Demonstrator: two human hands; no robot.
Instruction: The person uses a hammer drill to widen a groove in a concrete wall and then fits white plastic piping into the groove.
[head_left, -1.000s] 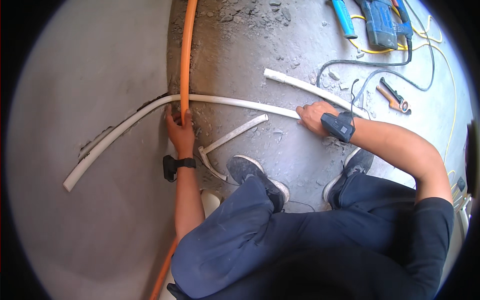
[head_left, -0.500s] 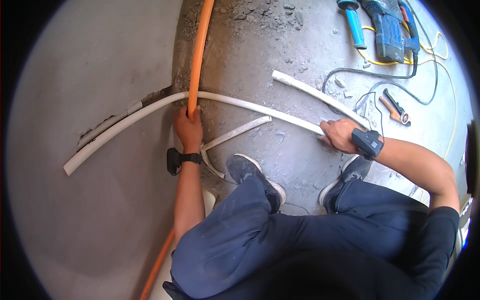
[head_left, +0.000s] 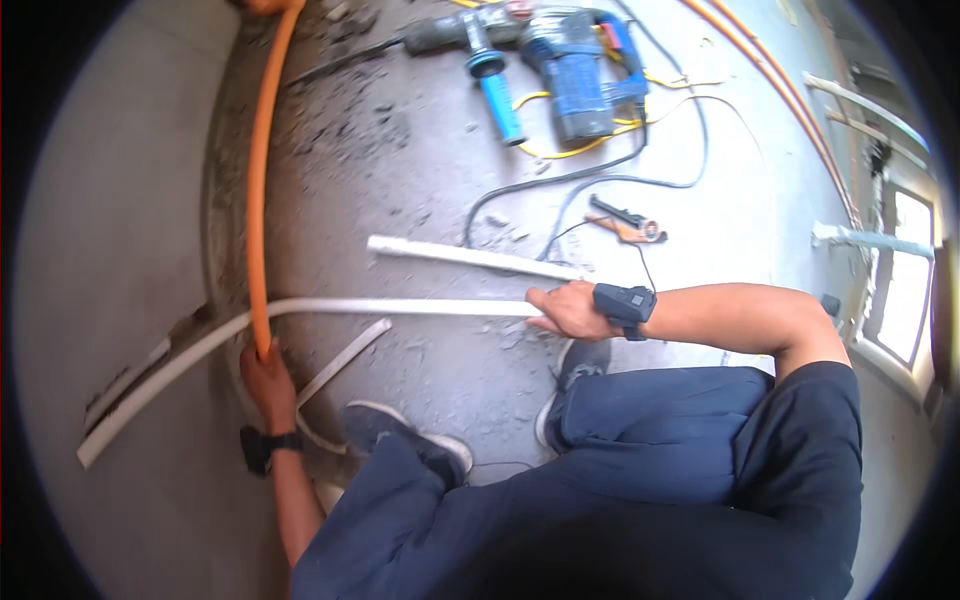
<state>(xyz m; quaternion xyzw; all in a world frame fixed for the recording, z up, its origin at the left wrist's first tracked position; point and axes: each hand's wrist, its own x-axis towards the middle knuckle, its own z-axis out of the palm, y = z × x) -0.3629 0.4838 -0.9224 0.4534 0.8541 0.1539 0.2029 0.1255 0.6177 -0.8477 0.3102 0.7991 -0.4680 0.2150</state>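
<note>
My left hand is closed around an orange pipe, low beside the wall. The pipe runs up from the fist along the foot of the wall. A long white pipe crosses it just above that hand, bends there and slopes down leftward along the wall. My right hand is closed on the other end of the white pipe, its fingers wrapped round it. Just beyond lies a second white pipe on the floor. A short white piece rests near my left hand.
A blue rotary hammer with its bit toward the wall lies ahead, its dark cable looping over the floor. Near it is a hand tool with orange and black handles. Rubble litters the floor. A broken groove marks the wall.
The view has swung right, so the hands and pipes sit farther left and the whole rotary hammer shows. Both grips stay closed. The white pipe looks straighter, with a sharper bend at the orange pipe.
</note>
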